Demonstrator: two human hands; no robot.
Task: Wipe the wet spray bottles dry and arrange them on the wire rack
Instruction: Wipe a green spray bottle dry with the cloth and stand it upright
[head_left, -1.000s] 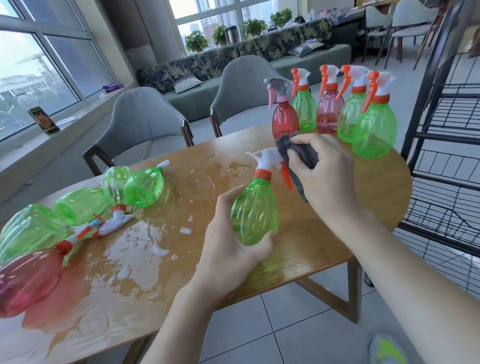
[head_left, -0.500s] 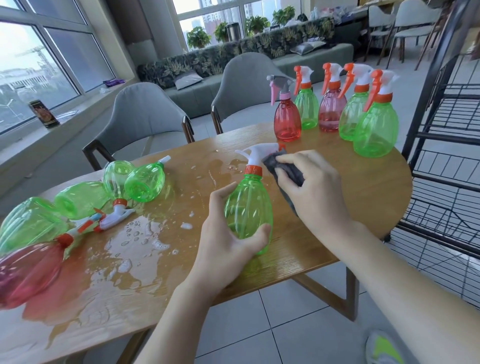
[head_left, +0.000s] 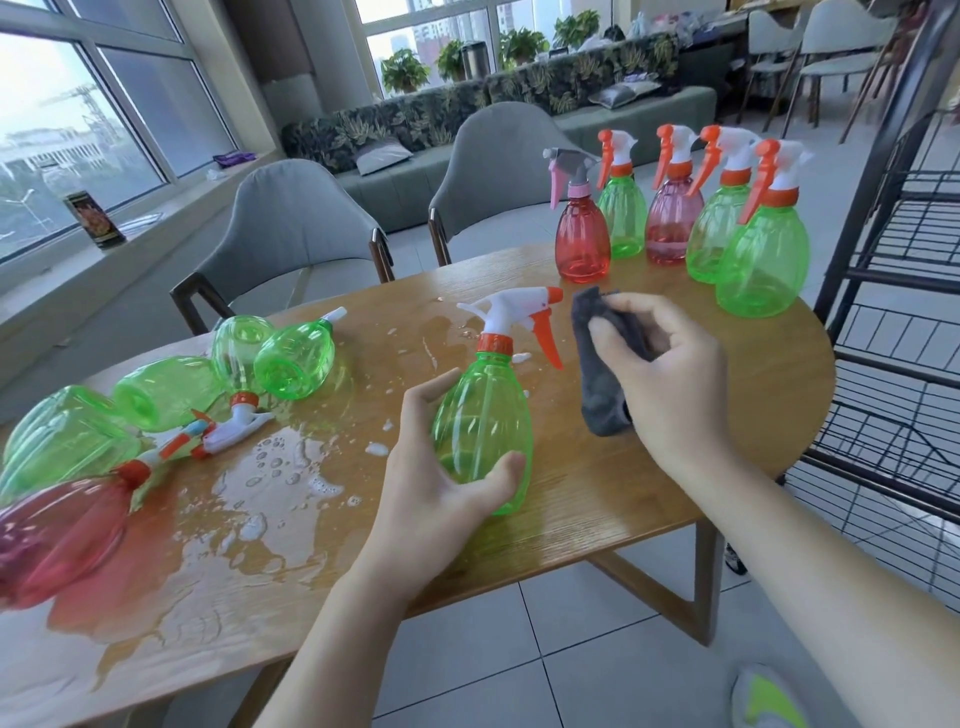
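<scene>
**Desk:** What has the grip got?

**Me:** My left hand wraps the lower body of a green spray bottle, thumb across the near side, fingers curled round the far side. The bottle stands upright, tilted slightly, at the near edge of the tabletop; its white head with orange trigger points right. My right hand is just right of that grip, fingers bunched round a grey cloth. The cloth hangs clear of the bottle, close to the trigger but not touching.

**Desk:** And further out?

**Me:** Beyond the right hand, five bottles stand upright in a cluster at the far right of the tabletop: a red one with a grey head nearest me, two green, one pinkish, and a large green one on the right. Left of the grip lies a wet patch with bubbles and beads of water. Past it, a heap of bottles on their sides, mostly green, one red at the far left. The black wire rack stands right of the tabletop. Two grey chairs sit behind.
</scene>
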